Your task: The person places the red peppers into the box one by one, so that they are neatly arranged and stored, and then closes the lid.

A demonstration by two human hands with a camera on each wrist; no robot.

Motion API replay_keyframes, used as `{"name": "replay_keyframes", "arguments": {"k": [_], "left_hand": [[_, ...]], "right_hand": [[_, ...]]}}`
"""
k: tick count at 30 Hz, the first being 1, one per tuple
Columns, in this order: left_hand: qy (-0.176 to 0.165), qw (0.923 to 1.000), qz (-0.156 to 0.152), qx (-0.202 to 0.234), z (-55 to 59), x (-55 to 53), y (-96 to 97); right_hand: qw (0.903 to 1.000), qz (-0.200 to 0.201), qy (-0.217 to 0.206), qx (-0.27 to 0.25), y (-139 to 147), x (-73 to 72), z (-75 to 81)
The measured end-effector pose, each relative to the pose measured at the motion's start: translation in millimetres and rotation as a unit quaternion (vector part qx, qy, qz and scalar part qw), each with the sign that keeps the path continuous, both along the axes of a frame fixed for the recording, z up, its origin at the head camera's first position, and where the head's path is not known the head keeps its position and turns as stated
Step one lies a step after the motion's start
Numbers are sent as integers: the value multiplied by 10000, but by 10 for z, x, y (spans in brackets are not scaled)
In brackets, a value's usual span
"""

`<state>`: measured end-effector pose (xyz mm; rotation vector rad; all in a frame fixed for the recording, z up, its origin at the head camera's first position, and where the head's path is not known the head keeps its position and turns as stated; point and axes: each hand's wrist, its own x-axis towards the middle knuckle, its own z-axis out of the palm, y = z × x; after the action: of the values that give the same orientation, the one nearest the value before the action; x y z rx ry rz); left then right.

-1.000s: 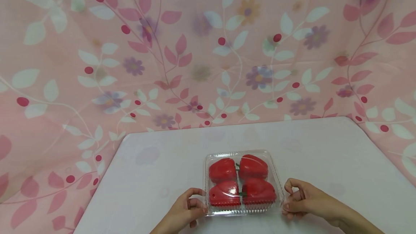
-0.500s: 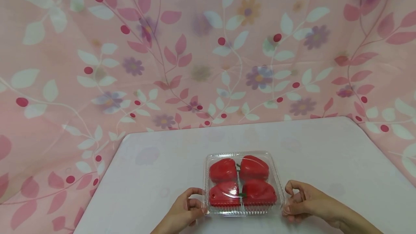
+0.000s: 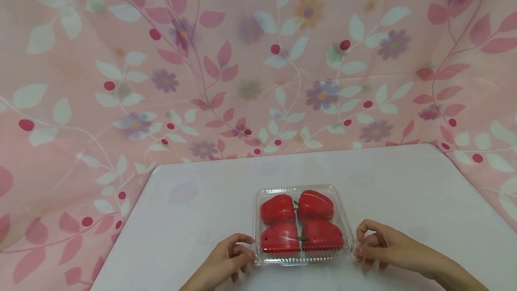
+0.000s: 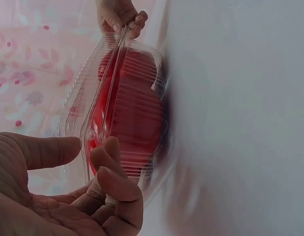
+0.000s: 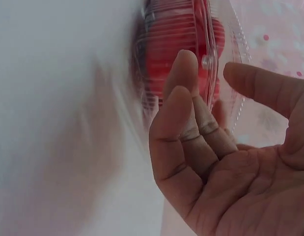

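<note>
A closed clear plastic clamshell box [image 3: 299, 262] stands on the table in the head view, with several red bell peppers [image 3: 278, 210] with green stems inside. My left hand [image 3: 228, 257] is at its near left corner, fingertips close to the rim. At the near right corner is my right hand [image 3: 383, 248], fingers loosely bent. In the left wrist view the thumb and fingers of the left hand [image 4: 88, 196] stand apart beside the rim. The right wrist view shows the right hand [image 5: 230, 152] likewise, its thumb spread from its fingers.
The box stands on a white table [image 3: 194, 210] with rounded far corners. Behind and beside the table hangs a pink curtain [image 3: 242, 66] printed with leaves and flowers.
Both hands have eased slightly outward from the box's near corners, and their thumbs have come off its rim. The box stays nearly in place, its lid closed throughout.
</note>
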<state>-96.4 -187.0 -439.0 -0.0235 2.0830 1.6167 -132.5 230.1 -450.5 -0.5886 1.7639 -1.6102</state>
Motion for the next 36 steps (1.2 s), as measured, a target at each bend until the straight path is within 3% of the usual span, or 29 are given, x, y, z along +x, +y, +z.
{"name": "replay_keyframes", "arguments": {"k": [10, 25, 30, 36], "left_hand": [[-204, 9997, 53, 160, -11, 4, 20], [-733, 9924, 811, 571, -96, -11, 87], [-644, 9942, 637, 583, -82, -7, 72], [-405, 9986, 276, 218, -24, 27, 83]], "right_hand": [[9998, 169, 133, -10, 14, -22, 20], [9997, 152, 127, -114, -20, 0, -12], [9997, 144, 129, -154, -25, 6, -22], [9997, 122, 189, -98, -21, 2, -13]]}}
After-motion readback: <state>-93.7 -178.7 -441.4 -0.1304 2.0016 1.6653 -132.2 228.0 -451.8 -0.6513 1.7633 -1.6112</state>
